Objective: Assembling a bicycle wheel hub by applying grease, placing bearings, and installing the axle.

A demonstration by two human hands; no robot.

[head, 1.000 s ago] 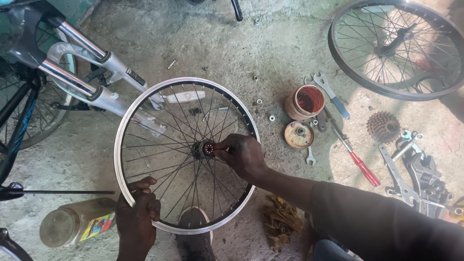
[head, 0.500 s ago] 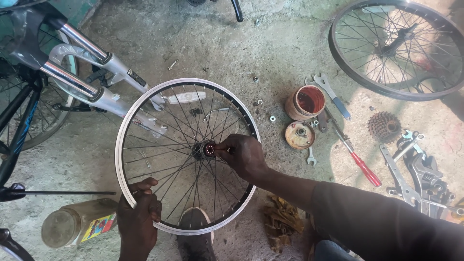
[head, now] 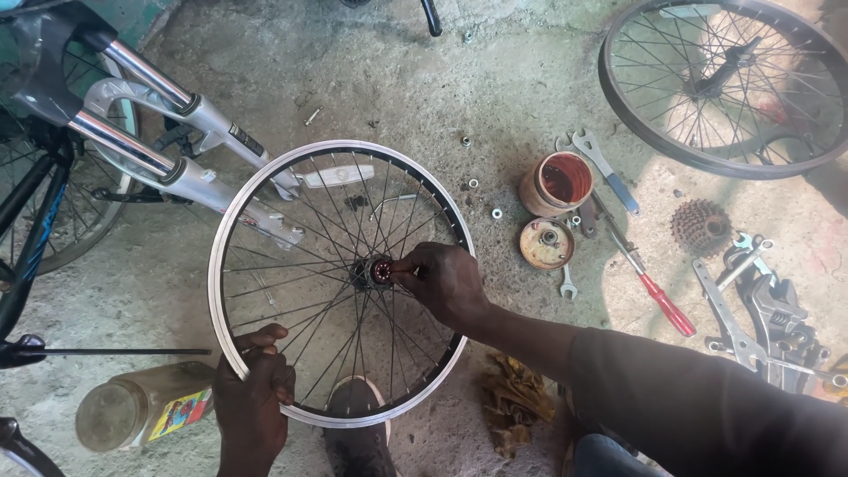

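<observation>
A spoked bicycle wheel [head: 231,230] with a pale rim stands upright on the concrete floor in front of me. My left hand [head: 254,389] grips its rim at the lower left. My right hand [head: 446,283] rests at the centre of the wheel, its fingertips pinched on the dark hub [head: 380,270] and its axle end. A shoe [head: 353,424] shows under the bottom of the wheel.
A bicycle fork and frame [head: 168,132] lie at the left. A second wheel [head: 724,84] lies at the top right. A grease tin [head: 556,183], its lid [head: 546,243], spanners [head: 605,168], a red-handled screwdriver [head: 662,305], a cassette [head: 700,225], a plastic jar [head: 141,405] and a rag [head: 508,397] surround me.
My right hand's fingers have shifted slightly at the hub. The wheel and my left hand stay where they were.
</observation>
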